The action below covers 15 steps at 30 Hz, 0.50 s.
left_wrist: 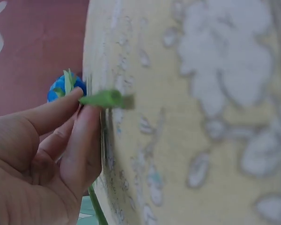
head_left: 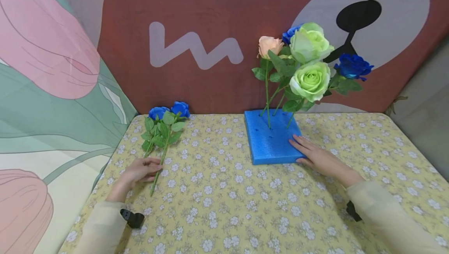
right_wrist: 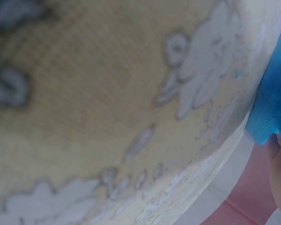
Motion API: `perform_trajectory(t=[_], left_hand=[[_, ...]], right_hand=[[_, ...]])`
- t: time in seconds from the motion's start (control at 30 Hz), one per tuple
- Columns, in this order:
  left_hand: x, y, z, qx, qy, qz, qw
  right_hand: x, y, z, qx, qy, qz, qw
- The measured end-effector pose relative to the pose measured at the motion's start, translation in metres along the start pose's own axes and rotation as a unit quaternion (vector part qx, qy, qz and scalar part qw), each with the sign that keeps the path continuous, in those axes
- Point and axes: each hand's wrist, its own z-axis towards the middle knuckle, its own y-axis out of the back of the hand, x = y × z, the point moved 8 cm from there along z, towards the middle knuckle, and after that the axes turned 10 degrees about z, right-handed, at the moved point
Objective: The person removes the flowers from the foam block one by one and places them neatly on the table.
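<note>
A blue rose [head_left: 180, 109] is held by its green stem [head_left: 156, 184] in the left hand [head_left: 138, 171], well to the left of the blue block [head_left: 268, 150], over a yellow flowered cloth [head_left: 224, 203]. In the left wrist view the stem is seen pinched between thumb and forefinger, its end left jutting past the fingertips. A second rose [head_left: 159, 112], also blue, is laid just left of the first, on the side away from the block.

The block is touched at its right edge by the right hand [head_left: 317, 158], whose fingers are spread, nearly straight, over the top, with the thumb kept apart near the front corner. How firmly the block is pressed cannot be told.

Five blooms are carried above the block on stems planted in its top: a peach rose [head_left: 270, 46] toward the left; two green roses [head_left: 311, 80], one above the other, toward the right; a blue bloom [head_left: 291, 35] partly hidden behind the upper green one; and another blue bloom [head_left: 354, 66] held out past the block's right edge. Small dark holes are seen in the block's top near the stems. Behind the block, a brown backdrop [head_left: 175, 86] is marked with a pale zigzag [head_left: 202, 53] to the block's left.
</note>
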Motion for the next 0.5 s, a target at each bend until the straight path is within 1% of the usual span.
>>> perform_trajectory(t=[0.1,0.27,0.33,0.5], left_hand=[[0.0005,0.001,0.0005,-0.017,0.002,0.01,0.9998],[-0.0006,0.0009,0.0009,-0.047,0.0,0.043,0.998],[-0.0014,0.0006,0.0007,-0.056,0.004,0.05,0.9972],[-0.0039,0.0002,-0.0004,-0.064,0.01,0.048,0.9967]], right_hand=[[0.0006,0.0004,0.0003,-0.002,0.003,-0.002,1.0],[0.0012,0.0012,0.0002,-0.006,0.007,-0.011,0.9999],[0.0009,0.0011,0.0003,-0.007,0.007,-0.015,0.9998],[0.0014,0.0008,0.0006,-0.009,0.01,-0.02,0.9997]])
